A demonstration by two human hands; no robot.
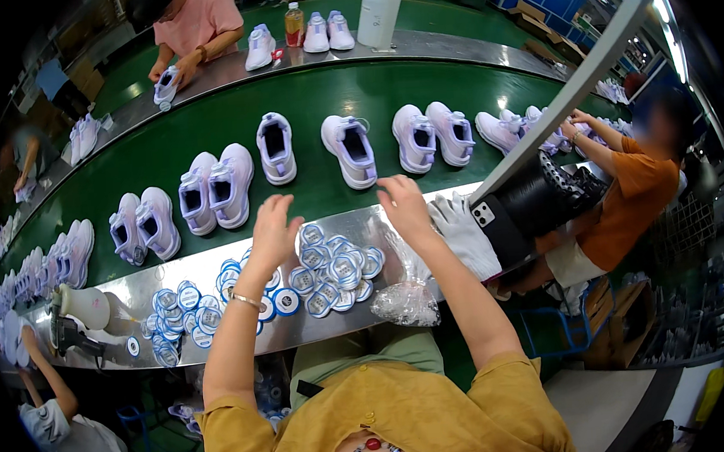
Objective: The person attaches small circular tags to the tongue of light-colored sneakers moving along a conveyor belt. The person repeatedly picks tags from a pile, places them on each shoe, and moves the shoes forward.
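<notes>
My left hand [274, 228] is held above the near metal ledge, fingers spread and nothing in them. Just beyond it a pale lavender sneaker [278, 166] stands on the green belt, apart from the fingers. My right hand [405, 204], also open, is close to the heel of a second lavender sneaker [343, 157]; whether it touches cannot be made out. Between and below my hands lies a heap of round blue-and-white tags [344, 268], with another pile of tags [188, 299] further left. A clear plastic bag of small pieces [406, 303] rests below my right forearm.
More sneakers [228, 180] line the green belt [304, 89]. White gloves [466, 232], a phone [483, 213] and a black bag [542, 194] sit at right beside a slanted metal post [569, 81]. A tape dispenser [74, 336] lies left. Co-workers [637, 180] handle shoes around.
</notes>
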